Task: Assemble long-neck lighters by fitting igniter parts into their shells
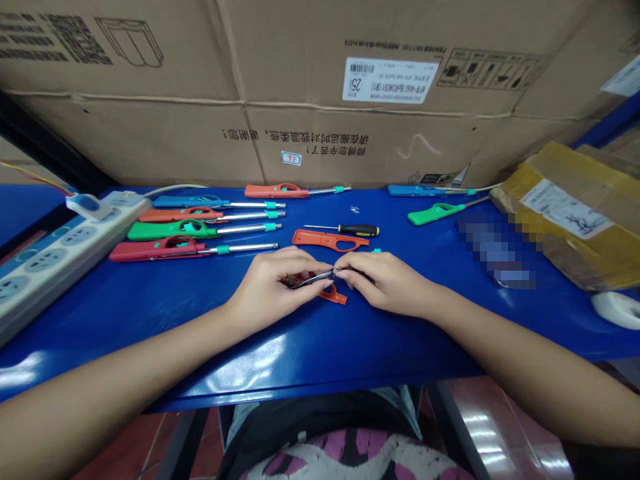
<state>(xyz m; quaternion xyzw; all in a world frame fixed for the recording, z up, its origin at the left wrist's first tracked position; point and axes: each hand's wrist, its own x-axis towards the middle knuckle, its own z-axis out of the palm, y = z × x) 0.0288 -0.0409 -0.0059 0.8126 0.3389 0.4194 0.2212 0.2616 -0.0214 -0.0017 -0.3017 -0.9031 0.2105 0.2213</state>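
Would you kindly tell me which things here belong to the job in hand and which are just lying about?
Likely part of the job:
thin metal piece being held
far orange casing half
near orange casing piece
screwdriver
small light bits
surrounding lighters

Probably just lying about:
power strip
yellow-taped box

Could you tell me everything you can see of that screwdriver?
The screwdriver has a black handle with yellow markings, apparently plastic or rubber, and a thin metal shaft. It lies on the blue table, shaft pointing left, beyond an orange shell; whether they touch is unclear. Neither left hand nor right hand touches it.
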